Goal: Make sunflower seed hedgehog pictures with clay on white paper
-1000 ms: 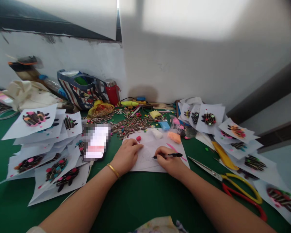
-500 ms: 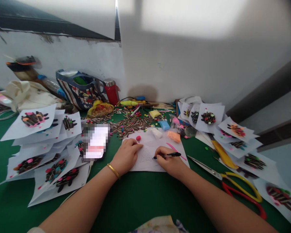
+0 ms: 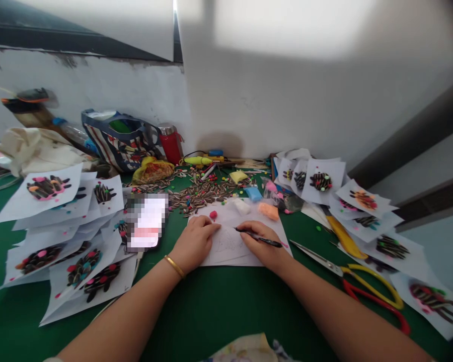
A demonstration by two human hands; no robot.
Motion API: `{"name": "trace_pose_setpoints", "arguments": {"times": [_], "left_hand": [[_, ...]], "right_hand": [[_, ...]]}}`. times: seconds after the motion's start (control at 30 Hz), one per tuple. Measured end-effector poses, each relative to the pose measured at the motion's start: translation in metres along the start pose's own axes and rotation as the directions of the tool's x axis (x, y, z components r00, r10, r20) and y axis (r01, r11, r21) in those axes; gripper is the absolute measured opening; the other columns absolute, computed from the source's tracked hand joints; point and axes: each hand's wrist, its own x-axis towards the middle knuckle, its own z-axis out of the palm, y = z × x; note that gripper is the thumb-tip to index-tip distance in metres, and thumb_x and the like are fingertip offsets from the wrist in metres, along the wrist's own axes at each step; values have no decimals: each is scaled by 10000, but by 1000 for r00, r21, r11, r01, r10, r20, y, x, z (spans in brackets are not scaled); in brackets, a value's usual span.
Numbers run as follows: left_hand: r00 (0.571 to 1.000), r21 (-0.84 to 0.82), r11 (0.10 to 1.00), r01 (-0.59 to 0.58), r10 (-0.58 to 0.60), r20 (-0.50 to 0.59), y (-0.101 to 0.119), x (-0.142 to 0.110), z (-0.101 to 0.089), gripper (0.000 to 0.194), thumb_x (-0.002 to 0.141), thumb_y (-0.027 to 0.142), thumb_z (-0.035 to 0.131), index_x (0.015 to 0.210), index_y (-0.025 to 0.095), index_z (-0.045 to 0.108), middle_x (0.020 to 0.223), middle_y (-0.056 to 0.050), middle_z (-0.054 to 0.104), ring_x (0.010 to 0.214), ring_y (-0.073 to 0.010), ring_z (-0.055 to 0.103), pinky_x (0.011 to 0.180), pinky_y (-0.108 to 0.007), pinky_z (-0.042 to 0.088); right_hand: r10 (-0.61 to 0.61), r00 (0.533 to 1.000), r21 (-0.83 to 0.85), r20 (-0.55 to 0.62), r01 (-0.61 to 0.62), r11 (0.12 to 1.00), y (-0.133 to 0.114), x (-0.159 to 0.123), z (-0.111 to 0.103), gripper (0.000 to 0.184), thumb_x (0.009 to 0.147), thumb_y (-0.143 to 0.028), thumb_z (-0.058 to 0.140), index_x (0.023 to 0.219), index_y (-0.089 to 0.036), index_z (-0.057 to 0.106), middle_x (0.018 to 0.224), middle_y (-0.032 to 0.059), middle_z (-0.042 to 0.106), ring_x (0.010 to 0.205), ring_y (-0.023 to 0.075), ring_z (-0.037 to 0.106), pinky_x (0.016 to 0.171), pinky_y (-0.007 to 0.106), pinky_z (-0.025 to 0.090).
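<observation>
A white sheet of paper (image 3: 226, 257) with faint line drawing lies flat on the green tabletop in front of me. My left hand (image 3: 196, 240) rests on its left side, palm down with fingers stretched out. In my right hand (image 3: 262, 245) a black pen (image 3: 264, 240) is pinched, its tip on or just over the drawing. A small red lump of clay (image 3: 213, 214) sits on the sheet above my left fingers. White clay (image 3: 240, 205) and orange clay (image 3: 268, 211) lie at its far edge, and a pink strip is partly covered by my right hand.
Large scissors (image 3: 347, 271) with red and yellow handles lie to the right. Stacked paper cards with seed figures stand at left (image 3: 53, 188) and right (image 3: 322, 181). A phone (image 3: 148, 221), loose sunflower seeds (image 3: 200, 193), a red flask (image 3: 170, 144) and a bag (image 3: 121, 141) are around.
My right hand has shifted the pen tip up and left across the drawing, and the pen now slants down to the right. My left hand stays in place on the paper.
</observation>
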Motion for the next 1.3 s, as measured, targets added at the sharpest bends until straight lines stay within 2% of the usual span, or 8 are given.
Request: {"name": "trace_pose_setpoints", "arguments": {"times": [0.1, 0.27, 0.7, 1.1, 1.3], "left_hand": [[1000, -5, 1000, -4, 4, -1, 0, 0, 0, 397, 846, 82, 500, 1177, 217, 673, 1112, -100, 582, 1055, -245, 508, 992, -441, 435], [1000, 0, 1000, -15, 15, 0, 0, 1, 0, 393, 854, 87, 488, 1178, 218, 668, 1101, -100, 579, 1051, -242, 507, 988, -438, 436], [1000, 2, 1000, -18, 18, -15, -1, 0, 1, 389, 859, 94, 488, 1178, 229, 665, 1106, -94, 577, 1053, -241, 509, 986, -435, 438], [1000, 2, 1000, -16, 16, 6, 0, 0, -1, 381, 865, 94, 485, 1180, 205, 668, 1111, -105, 578, 1060, -245, 508, 990, -439, 436], [1000, 3, 1000, -17, 17, -8, 0, 0, -1, 380, 866, 97, 484, 1178, 213, 666, 1104, -101, 575, 1058, -244, 508, 991, -436, 434]], "right_hand": [[-15, 1000, 2, 7, 15, 1000, 0, 1, 1, 258, 840, -233, 556, 1062, -223, 686, 1078, 41, 708, 1003, 196, 645, 886, 316, 494], [32, 999, -27, 30, -31, 999, 5, 4, 6, 241, 840, -221, 529, 985, -223, 721, 947, 26, 733, 888, 184, 673, 827, 305, 517], [32, 998, -41, 58, -29, 999, 5, 5, 10, 247, 849, -263, 554, 1033, -238, 718, 1044, 31, 723, 982, 197, 658, 905, 333, 496], [64, 998, -19, 12, -64, 998, 4, 6, 6, 246, 840, -222, 514, 967, -215, 724, 893, 18, 727, 845, 177, 664, 798, 295, 509], [49, 998, -49, 33, -48, 998, 3, 4, 8, 236, 843, -233, 528, 971, -229, 726, 948, 18, 730, 890, 184, 663, 837, 308, 502]]}}
